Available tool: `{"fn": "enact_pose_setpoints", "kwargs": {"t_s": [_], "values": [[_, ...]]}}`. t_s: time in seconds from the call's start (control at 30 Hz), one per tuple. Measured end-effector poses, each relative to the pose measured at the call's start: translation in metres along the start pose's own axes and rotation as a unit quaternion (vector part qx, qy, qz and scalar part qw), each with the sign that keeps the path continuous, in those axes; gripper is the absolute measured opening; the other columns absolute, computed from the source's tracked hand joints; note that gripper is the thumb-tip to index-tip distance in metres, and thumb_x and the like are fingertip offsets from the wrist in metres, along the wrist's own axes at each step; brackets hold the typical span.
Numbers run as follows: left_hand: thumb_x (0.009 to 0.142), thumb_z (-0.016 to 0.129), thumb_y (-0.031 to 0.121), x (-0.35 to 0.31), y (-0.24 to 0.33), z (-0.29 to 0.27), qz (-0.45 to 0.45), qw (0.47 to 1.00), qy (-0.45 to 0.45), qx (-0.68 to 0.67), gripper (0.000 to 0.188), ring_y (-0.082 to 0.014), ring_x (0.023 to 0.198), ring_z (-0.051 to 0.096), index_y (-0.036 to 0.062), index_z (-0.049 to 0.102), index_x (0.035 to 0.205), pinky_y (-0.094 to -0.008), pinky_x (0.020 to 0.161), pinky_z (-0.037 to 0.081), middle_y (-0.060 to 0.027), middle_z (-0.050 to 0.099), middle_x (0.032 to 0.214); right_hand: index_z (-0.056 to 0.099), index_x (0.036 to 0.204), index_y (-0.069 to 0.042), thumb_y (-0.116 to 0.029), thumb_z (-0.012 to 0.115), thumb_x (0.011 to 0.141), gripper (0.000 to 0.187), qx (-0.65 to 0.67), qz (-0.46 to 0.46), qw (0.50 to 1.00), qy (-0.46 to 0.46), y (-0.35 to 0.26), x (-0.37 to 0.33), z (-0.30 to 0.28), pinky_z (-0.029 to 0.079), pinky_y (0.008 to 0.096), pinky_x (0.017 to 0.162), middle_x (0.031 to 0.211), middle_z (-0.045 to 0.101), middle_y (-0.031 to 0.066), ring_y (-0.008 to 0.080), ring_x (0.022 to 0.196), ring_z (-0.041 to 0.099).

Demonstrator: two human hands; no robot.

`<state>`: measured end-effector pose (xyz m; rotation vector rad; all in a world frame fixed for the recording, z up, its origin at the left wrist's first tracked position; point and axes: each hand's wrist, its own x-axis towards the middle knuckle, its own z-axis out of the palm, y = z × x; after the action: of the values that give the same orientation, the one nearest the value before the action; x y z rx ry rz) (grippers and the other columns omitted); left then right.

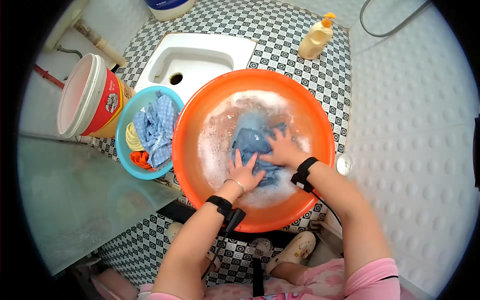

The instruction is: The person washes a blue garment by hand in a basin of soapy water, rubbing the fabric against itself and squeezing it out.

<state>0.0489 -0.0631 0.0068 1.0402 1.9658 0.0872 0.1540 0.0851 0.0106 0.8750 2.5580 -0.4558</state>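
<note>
A large orange basin (200, 197) holds soapy water with white suds around its inner edge. Blue denim-like cloth (252, 142) lies in the middle of the water, partly under the surface; a paler blue part shows at its far side. On the near left of the cloth my left hand (243, 172) rests with its fingers spread. My right hand (284, 149) presses on the cloth's right side, fingers also apart. Neither hand grips the cloth. Both wrists wear black straps with cables.
Left of the basin, a light-blue tub (121, 145) holds checked blue, yellow and orange cloths. Beside it leans a red-and-yellow bucket (100, 100). Behind are a white squat toilet (200, 45) and a pump bottle (316, 40). A glass panel (85, 200) stands left; a textured wall (410, 125) rises right.
</note>
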Motion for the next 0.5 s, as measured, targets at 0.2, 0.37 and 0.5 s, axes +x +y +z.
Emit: {"fn": "enact_pose_setpoints", "kwargs": {"t_s": [0.2,0.37,0.5], "values": [[0.083,0.06,0.049,0.006,-0.026,-0.009,-0.076,0.985,-0.05,0.148,0.073,-0.0487,0.141,0.013,0.0396,0.027,0.147,-0.0585,0.111,0.019,-0.0254,-0.001,0.156,0.062,0.122,-0.014,-0.052,0.066,0.076,0.06,-0.047,0.031,0.993,-0.102,0.055,0.041,0.011,0.039,0.0575,0.1,0.149,0.031,0.0187,0.0488,0.131,0.031],[0.085,0.055,0.055,0.015,-0.058,0.014,-0.199,0.945,0.159,-0.207,0.082,-0.049,0.14,0.012,0.0284,0.016,0.152,-0.0524,0.112,0.02,-0.0252,0.009,0.155,0.047,0.138,-0.018,-0.05,0.068,0.075,0.075,0.165,0.14,0.975,0.041,0.019,0.032,0.009,0.038,0.0463,0.104,0.145,0.028,0.0329,0.0483,0.13,0.037],[0.093,0.037,0.062,0.026,-0.045,0.031,-0.147,0.838,0.077,-0.52,0.084,-0.0414,0.142,0.015,0.0187,-0.001,0.153,-0.049,0.113,0.02,-0.0193,0.014,0.156,0.053,0.131,-0.013,-0.044,0.069,0.075,0.066,0.202,0.045,0.976,0.062,-0.006,0.025,0.051,0.04,0.0504,0.101,0.14,0.036,0.0318,0.0458,0.128,0.04]]}}
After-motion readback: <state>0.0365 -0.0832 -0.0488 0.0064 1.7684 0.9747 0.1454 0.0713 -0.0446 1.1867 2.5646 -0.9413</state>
